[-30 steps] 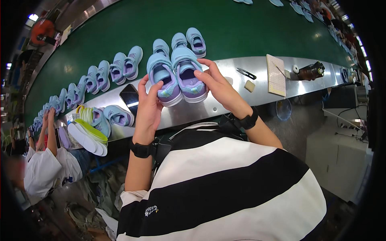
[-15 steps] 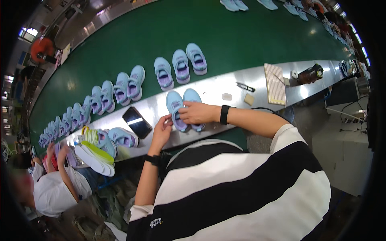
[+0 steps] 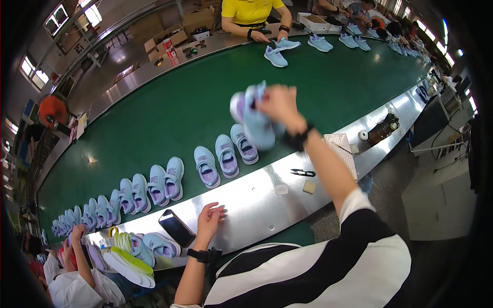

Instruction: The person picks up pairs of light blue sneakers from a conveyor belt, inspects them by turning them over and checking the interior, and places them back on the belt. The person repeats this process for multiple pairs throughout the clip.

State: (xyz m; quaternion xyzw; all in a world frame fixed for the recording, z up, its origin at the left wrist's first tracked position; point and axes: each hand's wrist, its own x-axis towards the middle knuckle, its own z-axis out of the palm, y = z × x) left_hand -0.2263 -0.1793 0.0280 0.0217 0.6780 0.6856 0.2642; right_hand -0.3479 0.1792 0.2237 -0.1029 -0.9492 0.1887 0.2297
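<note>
My right hand (image 3: 281,107) is raised over the green belt (image 3: 169,113), closed on a pair of light blue sneakers (image 3: 258,128) with lilac linings. The shoes are smeared by motion, and their toes hang downward. Low over the metal ledge (image 3: 246,208), my left hand (image 3: 208,220) holds nothing, its fingers apart. A black phone (image 3: 176,228) lies just left of that hand. Beyond the ledge, three light blue sneakers (image 3: 226,156) stand on the belt, below the lifted pair.
More sneakers (image 3: 166,180) line the belt leftward. By the phone lie another pair (image 3: 161,244) and insoles (image 3: 129,267). Thread snips (image 3: 303,172), a small beige block (image 3: 309,187), a pad (image 3: 341,154) and a dark bottle (image 3: 382,129) sit rightward. A co-worker in yellow (image 3: 251,15) handles shoes opposite.
The sneaker pair has left the ledge, lifted up and forward in my right hand. My left hand has let go and stays near the ledge. The view has tilted upward, showing the co-worker opposite.
</note>
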